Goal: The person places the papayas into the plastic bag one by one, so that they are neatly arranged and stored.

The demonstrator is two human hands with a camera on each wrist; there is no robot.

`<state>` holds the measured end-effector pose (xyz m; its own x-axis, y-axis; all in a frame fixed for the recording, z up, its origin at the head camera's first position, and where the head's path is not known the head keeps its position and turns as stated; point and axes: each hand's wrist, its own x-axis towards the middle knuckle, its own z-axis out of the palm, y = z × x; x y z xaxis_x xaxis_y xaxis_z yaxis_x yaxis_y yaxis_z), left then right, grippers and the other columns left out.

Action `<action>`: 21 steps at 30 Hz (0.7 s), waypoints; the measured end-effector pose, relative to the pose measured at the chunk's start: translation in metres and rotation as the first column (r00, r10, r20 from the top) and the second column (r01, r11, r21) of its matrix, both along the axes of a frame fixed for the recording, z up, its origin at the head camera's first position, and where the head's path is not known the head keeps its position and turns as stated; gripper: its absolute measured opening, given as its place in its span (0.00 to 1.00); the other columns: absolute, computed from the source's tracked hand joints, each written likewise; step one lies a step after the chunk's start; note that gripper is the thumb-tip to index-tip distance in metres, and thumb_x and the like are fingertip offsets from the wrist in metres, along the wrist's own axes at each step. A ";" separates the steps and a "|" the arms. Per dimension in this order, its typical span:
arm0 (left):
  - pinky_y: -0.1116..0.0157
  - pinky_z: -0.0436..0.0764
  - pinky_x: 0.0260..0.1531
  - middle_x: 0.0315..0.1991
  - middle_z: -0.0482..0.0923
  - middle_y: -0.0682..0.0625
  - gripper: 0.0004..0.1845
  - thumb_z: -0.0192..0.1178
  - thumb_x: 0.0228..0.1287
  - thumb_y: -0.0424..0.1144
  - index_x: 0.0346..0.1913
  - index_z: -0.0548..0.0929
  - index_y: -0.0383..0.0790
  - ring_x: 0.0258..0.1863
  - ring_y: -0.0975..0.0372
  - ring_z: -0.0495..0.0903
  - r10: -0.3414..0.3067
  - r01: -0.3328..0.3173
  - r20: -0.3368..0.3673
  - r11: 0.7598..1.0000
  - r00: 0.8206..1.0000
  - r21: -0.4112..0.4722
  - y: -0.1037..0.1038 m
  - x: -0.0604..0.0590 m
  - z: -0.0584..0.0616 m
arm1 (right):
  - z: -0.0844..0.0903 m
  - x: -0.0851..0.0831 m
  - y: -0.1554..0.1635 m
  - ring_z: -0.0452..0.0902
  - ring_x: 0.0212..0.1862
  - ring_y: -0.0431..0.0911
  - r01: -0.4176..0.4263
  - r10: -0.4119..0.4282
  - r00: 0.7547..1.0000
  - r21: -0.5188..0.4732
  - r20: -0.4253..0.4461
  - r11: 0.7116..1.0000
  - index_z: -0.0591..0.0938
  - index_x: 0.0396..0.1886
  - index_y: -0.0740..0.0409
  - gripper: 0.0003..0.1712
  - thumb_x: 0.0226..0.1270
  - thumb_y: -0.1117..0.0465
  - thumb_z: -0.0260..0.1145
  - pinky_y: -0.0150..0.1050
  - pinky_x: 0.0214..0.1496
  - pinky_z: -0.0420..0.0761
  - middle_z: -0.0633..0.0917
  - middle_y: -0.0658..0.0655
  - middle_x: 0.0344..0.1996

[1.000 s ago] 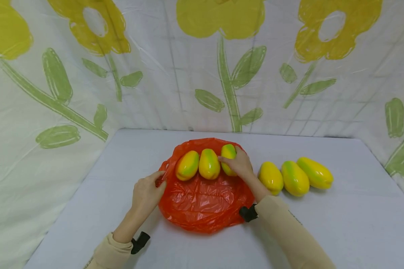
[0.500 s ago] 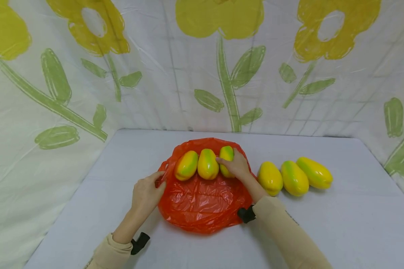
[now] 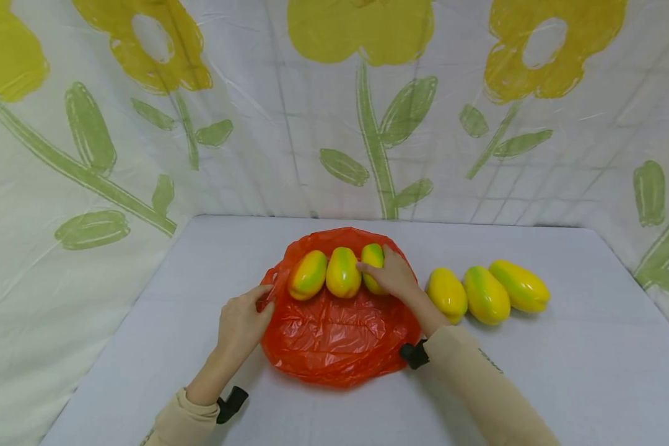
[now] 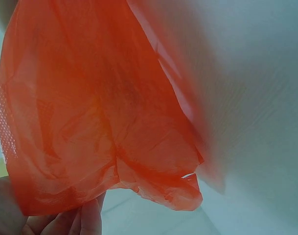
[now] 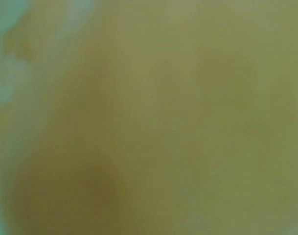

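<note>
Orange plastic bag (image 3: 334, 334), centre frame, flat on white table (image 3: 563, 371), edge pinched by left hand (image 3: 241, 322) to steady it; right hand (image 3: 396, 275) curled round third papaya (image 3: 372, 260), beside two bagged papayas (image 3: 326, 274); three spare papayas (image 3: 487, 292) lined up right of centre.

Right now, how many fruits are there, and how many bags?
Fruits on the bag: 3, at and, the last under the right hand
Fruits on the table: 3, at
Bag: 1
Total: 7
</note>
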<state>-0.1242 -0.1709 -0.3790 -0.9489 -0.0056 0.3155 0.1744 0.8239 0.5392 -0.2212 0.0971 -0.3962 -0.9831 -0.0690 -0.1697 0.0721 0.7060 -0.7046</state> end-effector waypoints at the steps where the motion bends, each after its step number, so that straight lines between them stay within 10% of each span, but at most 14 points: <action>1: 0.62 0.78 0.23 0.32 0.85 0.37 0.14 0.62 0.58 0.26 0.47 0.84 0.26 0.22 0.54 0.78 0.000 0.000 0.000 1.000 1.000 0.001 0.000 0.000 0.000 | 0.001 0.001 0.000 0.59 0.69 0.62 -0.001 0.001 1.000 0.009 -0.008 1.000 0.53 0.75 0.69 0.51 0.66 0.40 0.59 0.58 0.68 0.60 0.62 0.69 0.71; 21: 0.66 0.75 0.20 0.33 0.85 0.37 0.14 0.61 0.59 0.26 0.48 0.84 0.26 0.20 0.57 0.75 0.000 0.000 0.024 1.000 1.000 0.016 0.001 0.001 0.001 | 0.040 0.031 0.017 0.53 0.72 0.62 -0.028 0.020 0.998 -0.149 -0.061 0.988 0.55 0.75 0.66 0.46 0.70 0.42 0.58 0.60 0.69 0.57 0.60 0.68 0.72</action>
<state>-0.1233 -0.1695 -0.3782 -0.9561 -0.0105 0.2927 0.1613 0.8152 0.5562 -0.1906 0.1141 -0.3566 -0.9888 -0.1129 -0.0975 0.0116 0.5935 -0.8047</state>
